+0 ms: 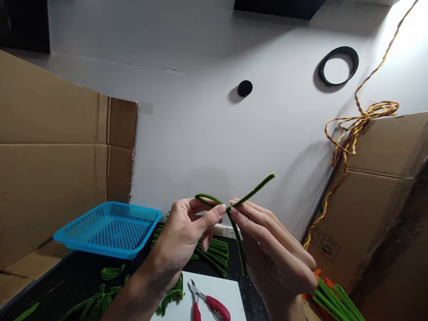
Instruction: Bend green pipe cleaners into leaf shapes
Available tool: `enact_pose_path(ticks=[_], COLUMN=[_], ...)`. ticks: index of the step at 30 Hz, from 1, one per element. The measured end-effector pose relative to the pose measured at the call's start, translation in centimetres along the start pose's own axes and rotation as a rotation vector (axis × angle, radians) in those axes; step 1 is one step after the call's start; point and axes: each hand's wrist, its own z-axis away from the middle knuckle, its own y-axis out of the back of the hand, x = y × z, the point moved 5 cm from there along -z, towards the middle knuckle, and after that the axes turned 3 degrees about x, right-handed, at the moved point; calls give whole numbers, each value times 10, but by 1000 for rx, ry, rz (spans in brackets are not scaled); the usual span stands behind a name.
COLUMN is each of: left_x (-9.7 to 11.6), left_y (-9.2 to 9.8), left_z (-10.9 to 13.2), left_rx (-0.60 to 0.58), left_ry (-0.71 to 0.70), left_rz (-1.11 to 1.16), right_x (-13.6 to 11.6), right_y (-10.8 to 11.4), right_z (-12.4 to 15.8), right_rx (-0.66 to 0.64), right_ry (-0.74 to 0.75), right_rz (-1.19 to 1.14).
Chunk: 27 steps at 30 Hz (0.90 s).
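Both hands hold a green fuzzy pipe cleaner (256, 189) in front of the wall. It is bent into a loop on the left, and its two ends cross, one pointing up right, the other hanging down. My left hand (185, 236) pinches the loop near the crossing between thumb and fingers. On the other side, my right hand (274, 243) grips close to the crossing, its fingers pressed together and its thumb mostly hidden. Below them, red-handled nippers (214, 303) lie on a white board (232, 292) beside some bent green pieces (172, 296).
A blue perforated basket (143, 243) stands at left on the black worktop. Straight green pipe cleaners (216, 254) lie behind my left hand. Leaf-shaped green loops (112, 272) rest at lower left. Green and orange stems (337, 298), cardboard (374, 200) and twisted wire (359, 120) are on the right.
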Motion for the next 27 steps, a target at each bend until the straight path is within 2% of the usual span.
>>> enact_pose_path(ticks=[6,12,17,22,27], left_x=[-10,-14,-19,-24,-22], left_y=[-17,-19,-19,-28,-22], left_z=[3,5,9,16,15], left_rx=[-42,39,111,106,166], left_ry=[32,-15,-38,-33,-100], left_rz=[138,226,179,190,124], right_x=[4,-1,-10,-8,-1], right_y=[2,-4,-9,-15,-19], right_z=[7,7,11,20,24], right_rx=[77,206,293,285,272], right_ry=[-65,-73,-52,-5,2], right_rz=[2,87,202,294,292])
